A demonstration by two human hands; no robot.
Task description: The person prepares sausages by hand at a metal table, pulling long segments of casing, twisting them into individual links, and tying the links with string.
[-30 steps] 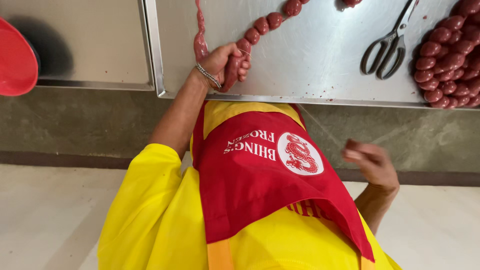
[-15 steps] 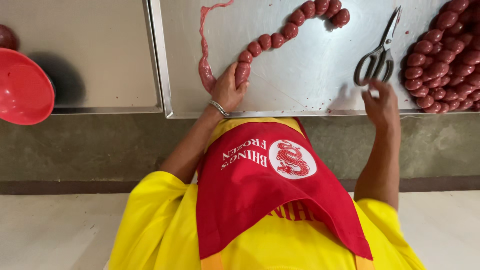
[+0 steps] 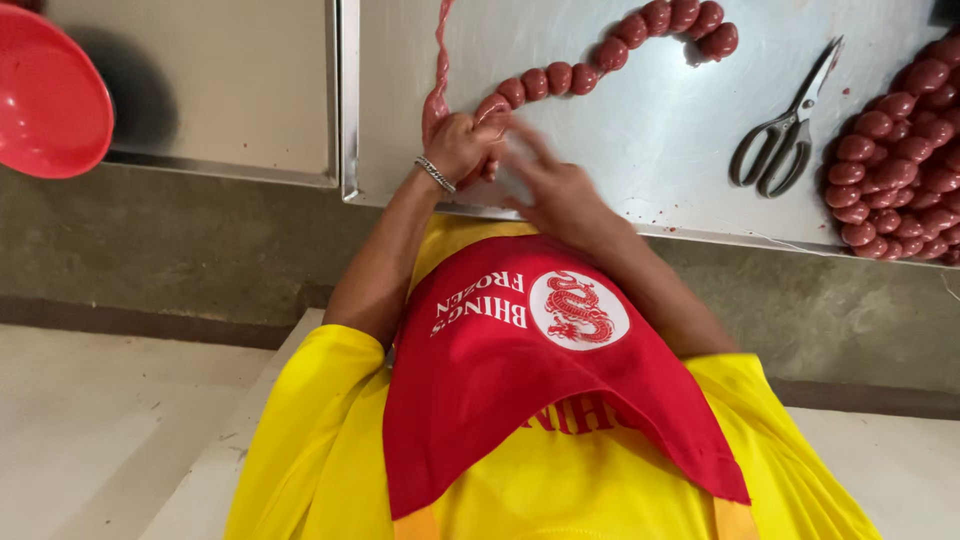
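Sausage-making workshop | steel counter (image 3: 620, 150) over concrete base | chain of red sausage links (image 3: 600, 60) | heaped links (image 3: 905, 150) | scissors (image 3: 785, 130) | worker's red apron (image 3: 540, 370)

Steel worktop (image 3: 640, 140), grey concrete base (image 3: 200, 250), pale floor (image 3: 100, 430)

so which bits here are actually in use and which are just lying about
In use:
- left hand gripping the sausage chain
- right hand, blurred, beside it
- unfilled casing

Lying about:
- scissors
- sausage pile
- red bowl
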